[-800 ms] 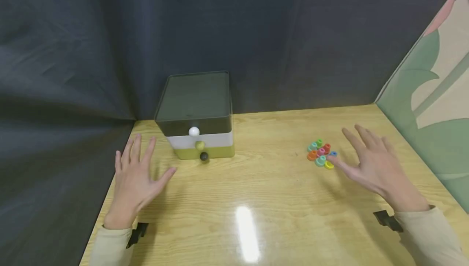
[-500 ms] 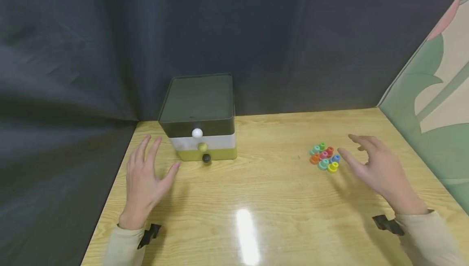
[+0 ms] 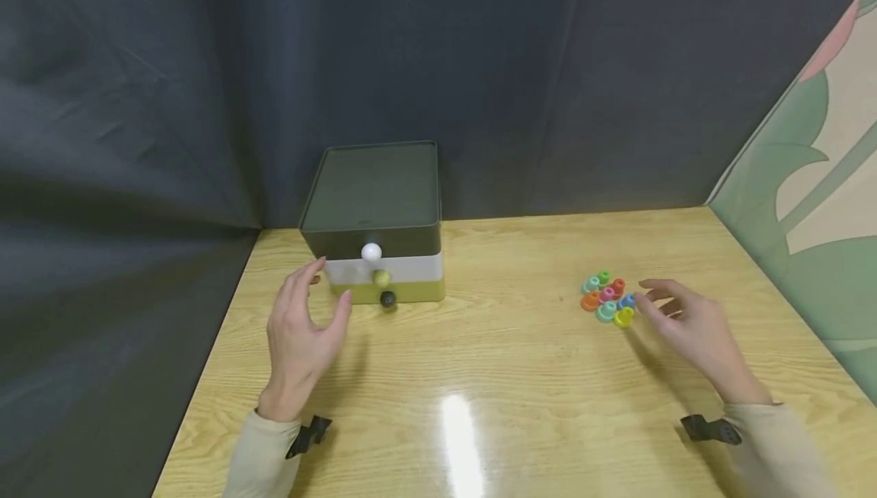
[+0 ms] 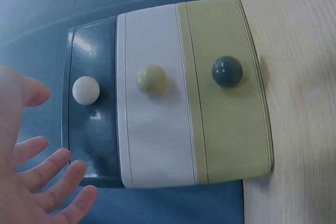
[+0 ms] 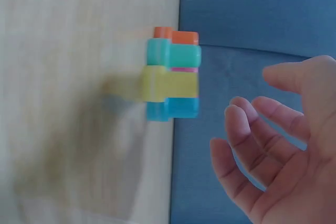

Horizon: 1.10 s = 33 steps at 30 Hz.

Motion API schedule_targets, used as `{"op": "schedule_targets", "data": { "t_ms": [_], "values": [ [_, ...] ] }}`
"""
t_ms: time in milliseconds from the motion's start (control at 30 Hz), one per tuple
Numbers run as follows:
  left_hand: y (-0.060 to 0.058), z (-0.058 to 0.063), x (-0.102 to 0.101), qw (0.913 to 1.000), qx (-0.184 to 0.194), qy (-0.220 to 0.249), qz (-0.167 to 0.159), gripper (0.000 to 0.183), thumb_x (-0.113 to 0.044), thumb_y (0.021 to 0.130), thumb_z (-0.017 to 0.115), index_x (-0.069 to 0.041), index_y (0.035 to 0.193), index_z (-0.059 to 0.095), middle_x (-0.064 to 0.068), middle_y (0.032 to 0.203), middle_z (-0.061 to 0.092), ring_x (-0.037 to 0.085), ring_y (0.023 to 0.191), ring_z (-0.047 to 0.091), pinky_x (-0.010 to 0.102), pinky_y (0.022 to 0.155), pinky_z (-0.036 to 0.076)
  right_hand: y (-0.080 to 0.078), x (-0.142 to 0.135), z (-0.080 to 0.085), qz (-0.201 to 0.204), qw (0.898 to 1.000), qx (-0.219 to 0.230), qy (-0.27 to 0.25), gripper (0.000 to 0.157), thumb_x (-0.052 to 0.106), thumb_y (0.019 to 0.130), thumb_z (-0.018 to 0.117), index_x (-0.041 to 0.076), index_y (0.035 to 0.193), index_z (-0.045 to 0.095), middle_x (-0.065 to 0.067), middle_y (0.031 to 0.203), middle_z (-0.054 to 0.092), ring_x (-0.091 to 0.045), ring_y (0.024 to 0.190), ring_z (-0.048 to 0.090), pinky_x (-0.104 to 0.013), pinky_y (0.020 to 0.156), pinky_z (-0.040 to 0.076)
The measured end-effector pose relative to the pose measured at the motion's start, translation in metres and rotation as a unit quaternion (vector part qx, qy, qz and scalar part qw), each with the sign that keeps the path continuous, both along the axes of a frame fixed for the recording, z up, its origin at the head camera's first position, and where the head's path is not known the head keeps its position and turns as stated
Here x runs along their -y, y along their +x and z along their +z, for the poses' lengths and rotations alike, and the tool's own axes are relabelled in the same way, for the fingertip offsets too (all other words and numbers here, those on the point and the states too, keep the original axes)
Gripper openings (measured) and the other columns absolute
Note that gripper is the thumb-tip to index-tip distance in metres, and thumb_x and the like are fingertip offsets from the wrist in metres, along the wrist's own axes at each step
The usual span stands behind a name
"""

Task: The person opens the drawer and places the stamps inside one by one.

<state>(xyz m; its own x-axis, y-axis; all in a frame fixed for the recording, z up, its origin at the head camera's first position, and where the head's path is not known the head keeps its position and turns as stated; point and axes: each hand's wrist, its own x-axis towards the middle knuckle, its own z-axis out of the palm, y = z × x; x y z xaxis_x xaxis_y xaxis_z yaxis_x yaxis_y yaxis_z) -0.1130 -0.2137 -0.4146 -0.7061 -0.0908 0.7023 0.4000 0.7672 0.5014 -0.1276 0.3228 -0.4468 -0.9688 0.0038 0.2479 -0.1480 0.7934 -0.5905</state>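
Note:
A three-tier drawer box (image 3: 371,186) stands at the back left of the table; all its drawers look pushed in. Its dark green top drawer has a white knob (image 4: 86,90), the white middle one an olive knob (image 4: 152,80), the olive bottom one a dark knob (image 4: 227,71). My left hand (image 3: 301,338) hovers before the box's left front, thumb and fingers spread, holding nothing. On the right sits a cluster of several small coloured pegs with wide bases, among them a yellow peg (image 5: 170,83) and an orange peg (image 3: 590,301). Just right of them hovers my right hand (image 3: 699,338), loosely bent and holding nothing.
A dark curtain (image 3: 514,87) hangs behind the wooden table (image 3: 507,353) and along its left side. At the right edge rises a panel (image 3: 836,269) with a leaf pattern. Black straps (image 3: 711,429) circle both wrists.
My left hand has moved right, closer to the drawer fronts. My right hand has come lower beside the pegs, its fingers bending in from a wide spread. The pegs and box stay put.

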Motion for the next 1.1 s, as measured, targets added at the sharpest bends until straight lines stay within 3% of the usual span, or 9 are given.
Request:
{"op": "schedule_targets", "data": {
  "t_ms": [167,233,367,433,600,867,1100],
  "values": [
    [-0.007,0.002,-0.006,0.9999,0.001,-0.003,-0.011,0.052,-0.018,0.09,0.08,-0.003,0.138,0.068,0.017,0.131,0.07,0.035,0.11,0.068,0.052,0.086,0.054,-0.004,-0.001,-0.012,0.009,1.0,0.012,0.006,0.041,0.031,0.104,0.07,0.0,0.131,0.07,-0.025,0.108,0.077,-0.023,0.082,0.071,-0.022,0.061,0.051],
    [-0.009,0.004,-0.009,0.9999,0.0,-0.003,-0.014,0.049,-0.018,0.091,0.08,-0.004,0.136,0.069,0.018,0.128,0.071,0.036,0.108,0.068,0.052,0.086,0.054,-0.004,-0.001,-0.015,0.017,1.0,0.019,0.007,0.041,0.031,0.105,0.069,0.001,0.132,0.07,-0.024,0.107,0.077,-0.02,0.083,0.071,-0.022,0.062,0.052],
    [-0.015,0.004,-0.013,0.9999,0.004,-0.005,-0.014,0.045,-0.019,0.092,0.08,-0.004,0.133,0.071,0.018,0.119,0.074,0.034,0.103,0.069,0.052,0.082,0.055,-0.002,0.001,-0.019,0.031,0.999,0.024,0.0,0.037,0.029,0.105,0.069,0.002,0.131,0.071,-0.019,0.104,0.077,0.004,0.079,0.062,-0.022,0.062,0.052],
    [-0.019,0.003,-0.017,0.9998,0.011,-0.007,-0.013,0.043,-0.02,0.092,0.081,-0.005,0.132,0.071,0.016,0.117,0.075,0.033,0.101,0.07,0.051,0.08,0.056,-0.002,0.002,-0.022,0.04,0.999,0.016,0.002,0.033,0.026,0.104,0.071,0.002,0.128,0.073,-0.017,0.1,0.077,0.008,0.075,0.059,-0.022,0.06,0.052],
    [-0.029,0.004,-0.026,0.9997,0.022,-0.008,-0.009,0.041,-0.025,0.093,0.082,-0.009,0.13,0.072,0.01,0.116,0.077,0.029,0.099,0.072,0.048,0.078,0.057,-0.004,0.009,-0.027,0.054,0.998,-0.006,0.018,0.025,0.018,0.101,0.074,0.002,0.12,0.076,-0.013,0.091,0.077,0.005,0.063,0.056,-0.024,0.051,0.048],
    [-0.041,0.005,-0.035,0.9993,0.028,-0.018,0.013,0.034,-0.03,0.094,0.082,-0.012,0.121,0.075,0.008,0.104,0.078,0.027,0.09,0.073,0.046,0.068,0.056,-0.006,0.016,-0.03,0.047,0.999,-0.01,0.018,0.028,0.019,0.1,0.076,-0.002,0.118,0.076,-0.011,0.085,0.077,0.002,0.059,0.06,-0.024,0.048,0.047],
    [-0.045,0.005,-0.036,0.999,0.025,-0.026,0.026,0.028,-0.028,0.094,0.082,-0.01,0.114,0.075,0.01,0.099,0.077,0.028,0.085,0.074,0.046,0.065,0.056,-0.002,0.022,-0.026,0.044,0.998,0.036,0.012,0.038,0.03,0.104,0.072,-0.001,0.126,0.073,-0.01,0.083,0.078,-0.008,0.051,0.063,-0.027,0.044,0.042]
  ]
}}
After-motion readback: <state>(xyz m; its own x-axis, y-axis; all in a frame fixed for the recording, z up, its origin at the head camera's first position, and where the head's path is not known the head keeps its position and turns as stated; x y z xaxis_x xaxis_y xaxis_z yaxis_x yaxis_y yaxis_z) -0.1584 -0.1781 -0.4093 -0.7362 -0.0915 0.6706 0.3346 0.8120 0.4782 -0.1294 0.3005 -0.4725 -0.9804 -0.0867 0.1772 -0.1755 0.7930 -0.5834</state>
